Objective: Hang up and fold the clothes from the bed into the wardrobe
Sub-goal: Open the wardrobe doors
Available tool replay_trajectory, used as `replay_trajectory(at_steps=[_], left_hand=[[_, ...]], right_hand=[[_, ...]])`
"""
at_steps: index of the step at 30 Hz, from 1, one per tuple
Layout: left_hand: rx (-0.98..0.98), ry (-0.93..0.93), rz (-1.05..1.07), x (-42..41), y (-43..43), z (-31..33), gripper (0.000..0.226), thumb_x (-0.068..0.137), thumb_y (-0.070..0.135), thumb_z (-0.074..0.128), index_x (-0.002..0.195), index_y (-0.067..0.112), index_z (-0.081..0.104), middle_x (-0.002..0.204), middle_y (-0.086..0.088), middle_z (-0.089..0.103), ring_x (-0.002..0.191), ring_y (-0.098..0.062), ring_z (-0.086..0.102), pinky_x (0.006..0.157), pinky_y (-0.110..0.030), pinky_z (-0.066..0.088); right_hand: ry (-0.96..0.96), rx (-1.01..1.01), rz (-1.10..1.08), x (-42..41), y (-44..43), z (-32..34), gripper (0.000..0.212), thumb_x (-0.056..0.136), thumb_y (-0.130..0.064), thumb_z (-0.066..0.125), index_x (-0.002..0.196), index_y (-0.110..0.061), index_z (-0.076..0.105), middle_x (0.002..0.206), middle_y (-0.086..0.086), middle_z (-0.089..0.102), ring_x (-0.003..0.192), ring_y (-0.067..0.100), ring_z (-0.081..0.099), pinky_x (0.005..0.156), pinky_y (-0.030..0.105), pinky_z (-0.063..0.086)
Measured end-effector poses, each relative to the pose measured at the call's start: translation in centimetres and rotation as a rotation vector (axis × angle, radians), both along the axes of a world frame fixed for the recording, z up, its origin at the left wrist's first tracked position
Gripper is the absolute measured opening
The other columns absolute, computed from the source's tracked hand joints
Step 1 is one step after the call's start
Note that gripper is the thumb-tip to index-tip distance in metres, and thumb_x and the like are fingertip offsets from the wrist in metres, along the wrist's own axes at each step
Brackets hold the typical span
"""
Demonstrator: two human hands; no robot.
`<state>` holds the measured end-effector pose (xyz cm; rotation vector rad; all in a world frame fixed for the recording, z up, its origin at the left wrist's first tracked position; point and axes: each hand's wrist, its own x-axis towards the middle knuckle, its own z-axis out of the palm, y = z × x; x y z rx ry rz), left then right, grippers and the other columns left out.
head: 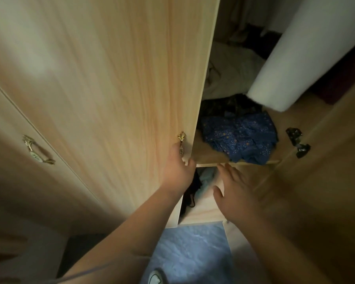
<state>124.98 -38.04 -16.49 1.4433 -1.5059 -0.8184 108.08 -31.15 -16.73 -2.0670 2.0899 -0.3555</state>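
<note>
I stand close to a light wooden wardrobe. My left hand (pixel 177 167) grips the gold handle (pixel 181 143) at the edge of the middle door (pixel 115 99), which stands partly ajar. My right hand (pixel 237 191) hovers with fingers spread just below the front edge of a shelf (pixel 209 158), holding nothing. On that shelf lies a crumpled dark blue patterned garment (pixel 242 138), with darker clothes behind it and a pale garment (pixel 232 74) further back. Below the shelf, a light blue and a black piece (pixel 199 185) show in the lower compartment.
A shut wardrobe door with a gold handle (pixel 38 150) is on the left. The right door (pixel 326 181) stands open, with a dark handle (pixel 297 144) on it. A white rounded panel (pixel 295 48) hangs at the upper right. Blue patterned floor (pixel 189 253) lies below.
</note>
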Motion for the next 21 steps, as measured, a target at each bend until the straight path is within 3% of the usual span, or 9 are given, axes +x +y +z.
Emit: replay_trajectory(at_steps=[4,6,10,14,17,21], left_hand=[[0.078,-0.084,0.029,0.5,0.8,0.8,0.045,0.096,0.025,0.054,0.139,0.016,0.043,0.127,-0.006,0.061,0.114,-0.023,0.060,0.096,-0.033,0.048],[0.088,-0.114,0.002,0.8,3.0,0.9,0.046,0.095,0.021,0.055,0.138,0.017,0.042,0.126,-0.006,0.061,0.113,-0.023,0.060,0.094,-0.033,0.048],[0.027,-0.146,0.106,1.1,11.6,-0.2,0.042,0.092,0.018,0.060,0.130,0.017,0.043,0.115,0.002,0.058,0.105,-0.016,0.059,0.082,-0.017,0.040],[0.041,-0.251,0.224,3.9,20.0,-1.4,0.056,0.087,0.028,0.067,0.131,0.027,0.033,0.121,0.009,0.051,0.105,-0.011,0.057,0.089,-0.026,0.050],[0.155,-0.261,0.313,7.2,24.4,-1.0,0.067,0.082,0.037,0.074,0.133,0.032,0.030,0.124,0.013,0.050,0.105,-0.011,0.059,0.086,-0.031,0.055],[0.186,-0.123,0.422,11.8,28.6,-0.6,0.064,0.076,0.050,0.074,0.128,0.041,0.038,0.116,0.019,0.057,0.103,-0.008,0.064,0.081,-0.035,0.060]], right_hand=[[-0.017,0.004,0.060,0.1,1.8,1.2,0.065,0.094,-0.037,0.050,0.152,-0.024,0.024,0.158,0.001,0.027,0.144,0.021,0.024,0.113,0.037,0.030],[-0.088,-0.004,0.099,0.5,3.1,2.2,0.065,0.095,-0.036,0.052,0.152,-0.025,0.023,0.158,0.001,0.029,0.144,0.020,0.025,0.114,0.036,0.031],[-0.288,-0.043,0.232,2.2,6.6,5.3,0.068,0.096,-0.034,0.052,0.154,-0.031,0.016,0.156,-0.003,0.030,0.142,0.017,0.029,0.110,0.034,0.034],[-0.499,-0.112,0.362,5.5,10.4,8.7,0.068,0.097,-0.037,0.050,0.153,-0.038,0.011,0.159,-0.004,0.027,0.142,0.017,0.034,0.110,0.036,0.037],[-0.642,-0.149,0.544,9.5,14.0,11.1,0.066,0.098,-0.037,0.047,0.153,-0.039,0.011,0.160,-0.009,0.025,0.142,0.014,0.035,0.111,0.041,0.041],[-0.650,-0.156,0.768,15.4,18.8,12.1,0.063,0.101,-0.028,0.046,0.153,-0.040,0.013,0.156,-0.009,0.032,0.136,0.008,0.042,0.104,0.026,0.044]])
